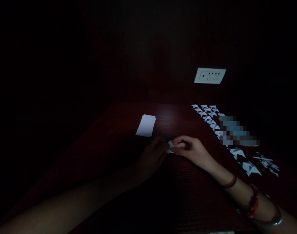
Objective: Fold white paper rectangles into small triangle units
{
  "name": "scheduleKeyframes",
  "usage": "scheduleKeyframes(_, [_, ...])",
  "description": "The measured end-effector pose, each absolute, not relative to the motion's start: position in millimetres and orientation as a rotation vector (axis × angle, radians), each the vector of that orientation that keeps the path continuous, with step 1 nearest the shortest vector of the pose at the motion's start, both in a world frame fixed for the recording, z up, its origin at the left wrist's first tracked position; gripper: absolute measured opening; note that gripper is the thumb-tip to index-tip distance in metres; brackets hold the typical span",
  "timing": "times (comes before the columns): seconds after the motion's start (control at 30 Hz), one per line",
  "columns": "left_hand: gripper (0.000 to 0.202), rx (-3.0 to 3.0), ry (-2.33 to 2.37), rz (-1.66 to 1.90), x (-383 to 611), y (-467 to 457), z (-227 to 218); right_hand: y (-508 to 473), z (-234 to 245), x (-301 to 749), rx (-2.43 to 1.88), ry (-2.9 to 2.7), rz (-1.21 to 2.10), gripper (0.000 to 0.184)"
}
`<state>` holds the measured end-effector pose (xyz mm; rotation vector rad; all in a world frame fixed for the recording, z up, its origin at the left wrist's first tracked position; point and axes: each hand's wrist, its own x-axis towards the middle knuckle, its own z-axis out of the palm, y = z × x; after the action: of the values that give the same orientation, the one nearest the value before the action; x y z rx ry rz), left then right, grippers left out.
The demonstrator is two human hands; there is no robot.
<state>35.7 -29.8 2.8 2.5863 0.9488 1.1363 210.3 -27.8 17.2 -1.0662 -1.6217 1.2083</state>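
Note:
My left hand (pixel 152 156) and my right hand (pixel 189 149) meet at the middle of a dark wooden table (pixel 129 113). Both pinch a small piece of white paper (pixel 171 145) between their fingertips; most of it is hidden by the fingers. The left hand is in shadow and wears a ring. My right wrist carries red thread bands and a metal bangle. A small stack of white paper sheets (pixel 146 125) lies just beyond the left hand.
Several folded white paper pieces (pixel 208 113) lie in rows at the right of the table, with more (pixel 251 167) nearer the right edge. A blurred patch covers part of them. A white wall socket (pixel 210 75) sits on the dark back panel. The surroundings are very dark.

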Motion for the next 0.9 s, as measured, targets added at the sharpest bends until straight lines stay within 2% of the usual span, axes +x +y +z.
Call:
scheduleKeyframes(0.33, [0.02,2.569,0.988,1.246,36.5,-26.6,2.7,-30.9,23.6,214.5,-1.089,-1.729,0.946,0.017])
scheduleKeyframes(0.5, [0.02,2.553,1.138,1.141,34.0,-27.1,4.7,-29.8,24.4,216.2,-1.091,-1.733,0.846,0.013])
scheduleKeyframes(0.73, [0.021,2.553,1.011,1.188,34.6,-27.2,5.8,-28.2,16.7,213.7,-1.133,-1.751,0.788,0.013])
scheduleKeyframes(0.9, [0.022,2.532,1.008,1.193,37.8,-28.3,3.1,-33.3,20.4,209.4,-1.135,-1.795,0.617,0.013])
